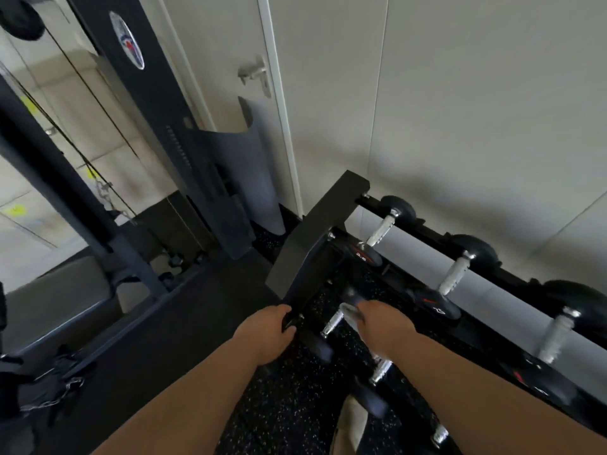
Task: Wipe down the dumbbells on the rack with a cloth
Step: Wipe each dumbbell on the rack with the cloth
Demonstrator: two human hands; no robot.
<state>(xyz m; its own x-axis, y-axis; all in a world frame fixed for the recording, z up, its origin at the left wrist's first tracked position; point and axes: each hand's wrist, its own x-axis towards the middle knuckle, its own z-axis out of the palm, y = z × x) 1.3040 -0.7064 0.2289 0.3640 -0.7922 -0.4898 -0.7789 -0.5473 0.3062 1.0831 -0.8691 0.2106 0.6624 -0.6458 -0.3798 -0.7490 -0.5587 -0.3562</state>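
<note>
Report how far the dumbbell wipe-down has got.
Done: cannot tell; no dumbbell looks visibly cleaner. In hand: the right hand holds what looks like a grey cloth on a lower-tier dumbbell handle, while the left hand grips the rack end. Left: probably the top-tier dumbbells and the other lower dumbbells.

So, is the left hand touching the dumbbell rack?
Touching. The head view shows the left hand with its fingers curled round the end frame of the dumbbell rack.
</note>
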